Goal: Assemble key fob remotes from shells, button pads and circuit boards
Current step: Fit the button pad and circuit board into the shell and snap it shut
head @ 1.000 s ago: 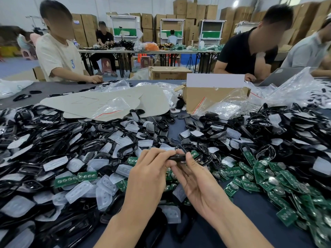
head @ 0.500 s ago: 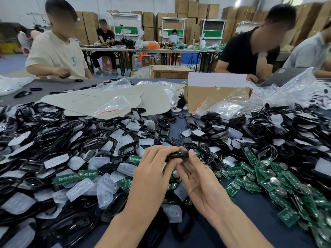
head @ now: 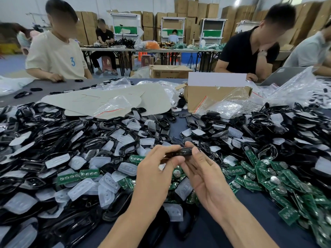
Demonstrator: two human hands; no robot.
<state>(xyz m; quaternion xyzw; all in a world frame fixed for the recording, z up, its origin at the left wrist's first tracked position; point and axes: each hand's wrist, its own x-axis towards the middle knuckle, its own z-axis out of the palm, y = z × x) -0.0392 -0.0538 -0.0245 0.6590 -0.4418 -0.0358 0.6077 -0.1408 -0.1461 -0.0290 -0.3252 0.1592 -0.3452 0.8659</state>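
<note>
The only writing reading clearly is a blue "3" on the cream T-shirt (head: 53, 54) of a person sitting at the far left corner of the bench (head: 211, 237); print on the brown carton (head: 170, 71) beyond the far edge is too small to make out. Near the middle of the near edge, both hands are holding a black key fob (head: 180, 152) just above the piles: the left hand (head: 157, 169) is curling its fingers and thumb around one end, while the right hand (head: 206, 174) is pinching the other end with thumb and forefinger, its remaining fingers lying loosely extended. Black shells (head: 44, 140) are covering the dark blue bench top on the left, clear button pads (head: 107, 183) are lying among them, and green circuit boards (head: 259, 176) are spreading toward the right edge. A cardboard box (head: 211, 97) and plastic bags (head: 295, 90) are sitting at the far edge, and stacked cartons (head: 193, 8) are lining the back wall
</note>
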